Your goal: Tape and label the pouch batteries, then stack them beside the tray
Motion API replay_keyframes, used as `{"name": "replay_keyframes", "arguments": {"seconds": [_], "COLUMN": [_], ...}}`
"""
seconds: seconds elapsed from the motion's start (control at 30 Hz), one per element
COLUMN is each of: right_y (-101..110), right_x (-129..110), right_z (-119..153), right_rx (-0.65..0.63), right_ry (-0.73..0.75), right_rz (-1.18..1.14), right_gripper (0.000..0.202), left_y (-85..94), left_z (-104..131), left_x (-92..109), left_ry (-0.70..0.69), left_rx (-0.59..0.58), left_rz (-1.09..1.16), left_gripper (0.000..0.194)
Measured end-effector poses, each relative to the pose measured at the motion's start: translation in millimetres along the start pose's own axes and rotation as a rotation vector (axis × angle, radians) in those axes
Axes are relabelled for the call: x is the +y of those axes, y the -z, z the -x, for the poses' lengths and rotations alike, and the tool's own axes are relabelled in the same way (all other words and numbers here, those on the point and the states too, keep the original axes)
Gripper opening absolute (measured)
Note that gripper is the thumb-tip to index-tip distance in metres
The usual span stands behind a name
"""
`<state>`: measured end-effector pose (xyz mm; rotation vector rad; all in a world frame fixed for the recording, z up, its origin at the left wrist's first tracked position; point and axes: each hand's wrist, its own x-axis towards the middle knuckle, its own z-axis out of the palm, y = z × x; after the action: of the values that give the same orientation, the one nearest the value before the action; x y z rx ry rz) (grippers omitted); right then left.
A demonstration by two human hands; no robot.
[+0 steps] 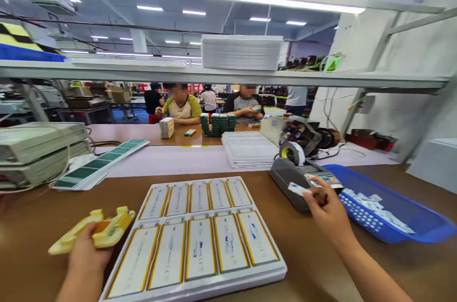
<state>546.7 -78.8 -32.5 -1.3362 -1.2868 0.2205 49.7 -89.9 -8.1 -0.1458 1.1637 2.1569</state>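
Observation:
My left hand grips a yellow plastic jig just left of a white tray. The tray holds two rows of flat silver battery cells edged in yellow tape. My right hand reaches to the right of the tray and pinches a small white strip at the front of a grey tape dispenser. A roll of tape sits on top of the dispenser.
A blue basket with small white pieces lies at the right. Stacked white trays stand behind the dispenser. Green-and-white strips and stacked packs lie at the left. Two people sit across the bench beside stacks of green cells.

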Motion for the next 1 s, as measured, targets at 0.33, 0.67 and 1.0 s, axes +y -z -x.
{"name": "replay_keyframes", "arguments": {"seconds": [0.33,0.67,1.0], "right_y": [-176.1,-211.3,-154.4], "right_x": [-151.1,-153.8,-110.0], "right_z": [69.0,81.8,43.2], "right_rx": [-1.406,-1.335,-1.029], "right_ry": [0.527,0.481,0.236], "right_rz": [-0.112,0.279,-0.172], "right_gripper": [0.041,0.079,0.042], "left_y": [18.1,22.7,19.4], "left_z": [0.6,-2.8,6.2], "left_x": [-10.5,-12.1,-1.3], "left_ry": [0.016,0.043,0.039], "left_rx": [-0.103,-0.09,-0.092], "left_rz": [-0.023,0.003,-0.022], "left_gripper": [0.009,0.009,0.009]}}
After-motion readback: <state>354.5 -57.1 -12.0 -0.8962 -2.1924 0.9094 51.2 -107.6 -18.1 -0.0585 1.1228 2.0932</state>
